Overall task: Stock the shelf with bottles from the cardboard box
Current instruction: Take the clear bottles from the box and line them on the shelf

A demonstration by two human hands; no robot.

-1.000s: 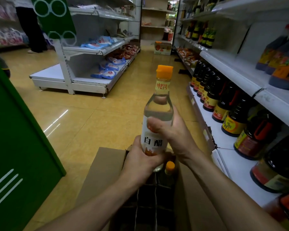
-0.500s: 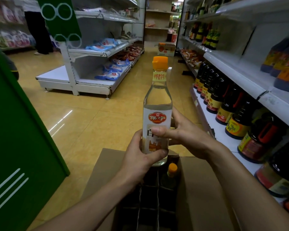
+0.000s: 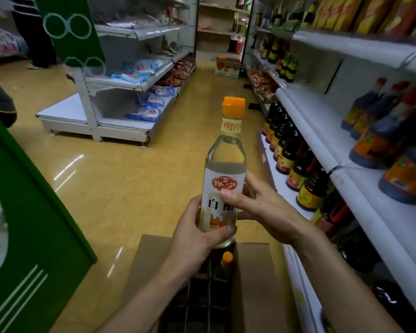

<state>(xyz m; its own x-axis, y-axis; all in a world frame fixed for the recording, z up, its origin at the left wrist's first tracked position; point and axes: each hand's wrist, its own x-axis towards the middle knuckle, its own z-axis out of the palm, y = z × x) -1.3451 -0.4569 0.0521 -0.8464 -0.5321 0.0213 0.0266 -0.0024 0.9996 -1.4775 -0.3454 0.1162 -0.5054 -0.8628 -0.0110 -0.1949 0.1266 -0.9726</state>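
Note:
A clear vinegar bottle (image 3: 226,164) with an orange cap and a white label stands upright in the air above the open cardboard box (image 3: 252,280). My left hand (image 3: 192,239) grips its lower part from the left. My right hand (image 3: 262,207) holds the label from the right, thumb across the front and fingers behind. Inside the box, among dark dividers, one more bottle with an orange cap (image 3: 227,258) shows. The white shelf (image 3: 322,131) runs along the right.
Dark sauce bottles (image 3: 296,162) line the lower right shelf, and larger ones (image 3: 389,140) stand on the shelf above. A green panel (image 3: 34,224) rises at left. Another shelf unit (image 3: 130,92) stands across the tan floor. A box (image 3: 226,66) sits far down the aisle.
The bottle has been lifted a little and turned, so the red logo on its label faces me. My right hand slid from the bottle's shoulder to the label.

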